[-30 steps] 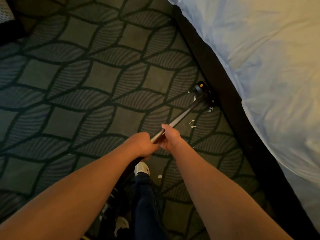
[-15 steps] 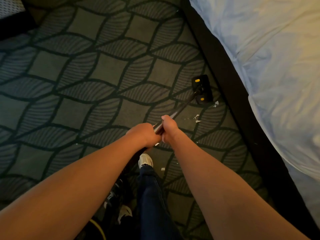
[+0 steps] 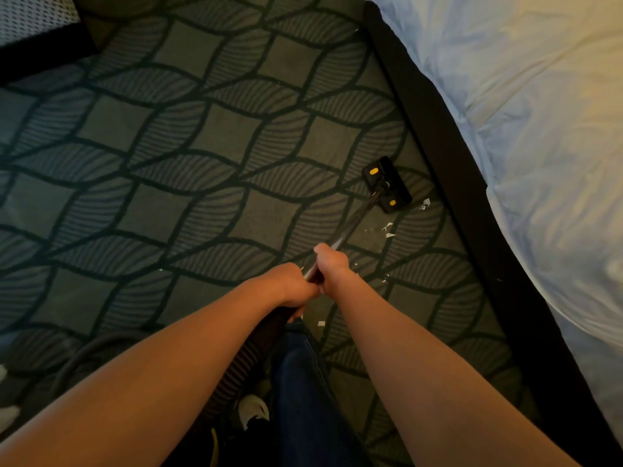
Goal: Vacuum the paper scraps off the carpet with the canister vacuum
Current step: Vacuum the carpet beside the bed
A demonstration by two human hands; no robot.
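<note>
Scraps [image 3: 388,230] are scattered on the carpet [image 3: 202,163] right of the wand [image 3: 357,217], which is angled forward-right to the floor head [image 3: 387,184]. It is gripped by both hands, right hand [image 3: 332,264] ahead of left hand [image 3: 293,286].

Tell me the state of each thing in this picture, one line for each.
left hand, grips the wand nearer the body.
right hand, grips the wand further forward.
wand, tilted down to the floor head.
floor head, down on the carpet, next to the paper scraps.
paper scraps, loose on the carpet, not picked up yet.
bed sheet, wrinkled.
</note>
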